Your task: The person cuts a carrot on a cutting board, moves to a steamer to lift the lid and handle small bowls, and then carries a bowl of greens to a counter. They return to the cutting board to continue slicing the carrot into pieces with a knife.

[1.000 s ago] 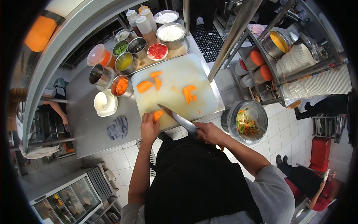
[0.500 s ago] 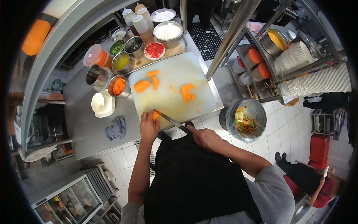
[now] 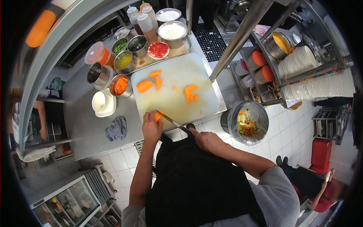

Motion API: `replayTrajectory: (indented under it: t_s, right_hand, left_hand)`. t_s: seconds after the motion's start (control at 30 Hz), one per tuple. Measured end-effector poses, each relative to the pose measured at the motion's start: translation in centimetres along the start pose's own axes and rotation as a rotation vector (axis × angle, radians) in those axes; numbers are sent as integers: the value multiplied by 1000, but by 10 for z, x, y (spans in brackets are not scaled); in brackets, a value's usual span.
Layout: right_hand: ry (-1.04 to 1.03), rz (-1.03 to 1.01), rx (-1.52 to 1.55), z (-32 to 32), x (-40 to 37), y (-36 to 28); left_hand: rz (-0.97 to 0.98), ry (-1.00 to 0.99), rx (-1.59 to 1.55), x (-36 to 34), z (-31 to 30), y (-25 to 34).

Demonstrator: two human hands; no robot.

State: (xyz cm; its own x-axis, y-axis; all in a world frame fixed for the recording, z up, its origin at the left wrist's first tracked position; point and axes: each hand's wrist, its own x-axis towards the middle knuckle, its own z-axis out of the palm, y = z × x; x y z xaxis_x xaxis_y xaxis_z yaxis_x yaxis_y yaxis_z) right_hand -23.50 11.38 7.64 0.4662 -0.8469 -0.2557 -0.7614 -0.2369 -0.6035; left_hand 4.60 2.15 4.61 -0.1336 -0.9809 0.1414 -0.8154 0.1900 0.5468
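My left hand (image 3: 152, 128) is closed on an orange carrot piece (image 3: 159, 115) at the near edge of the white cutting board (image 3: 170, 81). A knife (image 3: 174, 122) is gripped by its handle in my right hand (image 3: 208, 141), its tip touching or very near that piece. Farther back on the board lie a thick carrot chunk (image 3: 144, 86) with two smaller pieces beside it. Cut carrot pieces (image 3: 190, 93) form a small pile on the right half of the board. A metal container of carrot pieces (image 3: 120, 86) stands just left of the board.
Metal containers, squeeze bottles (image 3: 145, 22) and a bowl of red food (image 3: 158, 50) stand behind the board. White bowls (image 3: 99, 102) and a grey cloth (image 3: 116, 129) lie left. A lined bin (image 3: 249, 123) stands right. A seated person (image 3: 321, 193) is at lower right.
Another person's arm has come into view at the far left. The camera view has shifted slightly. Both my hands, the knife and the carrot piece have hardly moved.
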Motion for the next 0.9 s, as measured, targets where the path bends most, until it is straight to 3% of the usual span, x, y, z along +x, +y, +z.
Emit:
replayTrajectory:
  t_s: [0.17,0.3,0.37,0.47,0.9]
  right_hand:
    - [32,9,57,12,10,6]
    - [71,-73,261,-38,10,-4]
    - [-104,195,581,-59,8,-13]
    - [-231,324,741,-58,12,-5]
    - [-266,335,948,-37,16,13]
  left_hand:
    - [9,22,1,-1,3,-2]
    - [10,17,-1,-1,1,-2]
    - [9,6,-5,-2,-1,-2]
    - [17,-1,-43,-1,-2,-2]
    - [34,-20,-55,-1,-8,0]
